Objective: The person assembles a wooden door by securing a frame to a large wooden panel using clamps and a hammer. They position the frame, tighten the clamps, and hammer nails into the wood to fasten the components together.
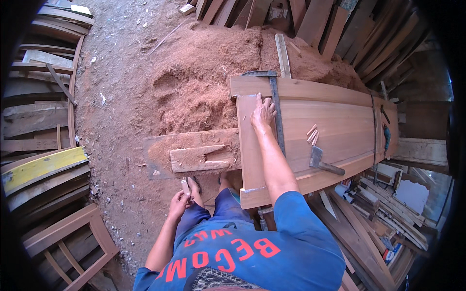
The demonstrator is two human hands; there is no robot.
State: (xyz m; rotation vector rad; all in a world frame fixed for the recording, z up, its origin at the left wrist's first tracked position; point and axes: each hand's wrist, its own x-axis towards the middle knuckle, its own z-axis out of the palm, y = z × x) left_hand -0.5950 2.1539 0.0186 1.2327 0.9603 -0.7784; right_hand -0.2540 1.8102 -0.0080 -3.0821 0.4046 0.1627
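A wide wooden door panel (330,114) lies flat in front of me, reaching to the right. My right hand (263,114) rests on its far left corner with fingers stretched along the frame joint, beside a metal bar clamp (278,114) that spans the panel. Down by my legs, my left hand (179,202) pinches a small pale flat piece (185,187), whose exact kind I cannot make out. On the panel lie several thin wooden pegs (313,134) and a hatchet (316,157) with a dark handle.
A second clamp (374,121) crosses the panel's right end. Left of the panel, a notched wood block (187,160) sits on a sawdust-covered board. Sawdust (204,53) is heaped behind. Planks (335,29) lean at the back; wooden frames (99,230) stand on the left.
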